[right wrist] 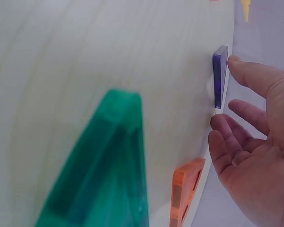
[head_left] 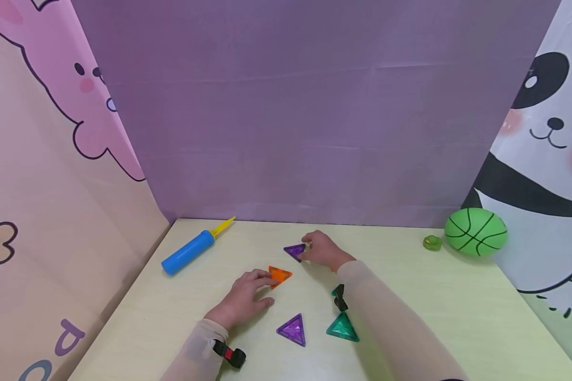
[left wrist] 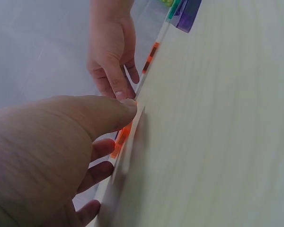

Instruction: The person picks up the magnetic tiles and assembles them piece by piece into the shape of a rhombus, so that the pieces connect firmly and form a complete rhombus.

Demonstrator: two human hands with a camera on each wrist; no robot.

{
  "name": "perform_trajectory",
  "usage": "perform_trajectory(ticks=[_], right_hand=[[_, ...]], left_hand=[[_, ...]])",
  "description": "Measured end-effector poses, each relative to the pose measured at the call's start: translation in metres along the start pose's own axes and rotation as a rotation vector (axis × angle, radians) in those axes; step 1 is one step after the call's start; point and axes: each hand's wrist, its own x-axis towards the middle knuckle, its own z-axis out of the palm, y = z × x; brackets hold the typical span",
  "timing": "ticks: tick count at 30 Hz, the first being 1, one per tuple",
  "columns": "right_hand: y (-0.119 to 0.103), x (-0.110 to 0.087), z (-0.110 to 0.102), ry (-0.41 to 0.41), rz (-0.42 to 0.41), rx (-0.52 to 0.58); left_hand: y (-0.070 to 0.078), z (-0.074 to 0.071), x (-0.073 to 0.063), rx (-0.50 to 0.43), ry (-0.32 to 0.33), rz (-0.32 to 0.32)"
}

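On the left wall [head_left: 33, 211], a purple letter [head_left: 73, 329], p or d. The left hand [head_left: 245, 297], spread, touches the orange tile [head_left: 281, 275]; light pressure should suffice. Farther back, the purple tile [head_left: 293, 251] is best held by its edges; whether the right hand [head_left: 324, 250] pinches it, I cannot tell.

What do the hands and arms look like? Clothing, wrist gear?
Left hand and right hand: bare, no gloves. Left sleeve and right sleeve: long, plain, pale beige. Left wrist device: small, black, red patch. Right wrist device: black, partly hidden.
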Motion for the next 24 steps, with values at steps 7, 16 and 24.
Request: perform_trajectory(ticks=[7,16,24], right_hand=[[-0.0007,0.0023,0.0033,0.027,0.02,0.036],[-0.0003,0.0083,0.0054,0.057,0.011,-0.04],[0.0006,0.0076,0.0052,0.035,0.017,0.0]], left_hand=[[-0.0035,0.0002,-0.0002,-0.025,0.005,-0.008],[-0.0075,0.0028,0.0008,-0.018,0.005,0.004],[-0.0076,0.0017,0.0003,-0.021,0.004,0.009]])
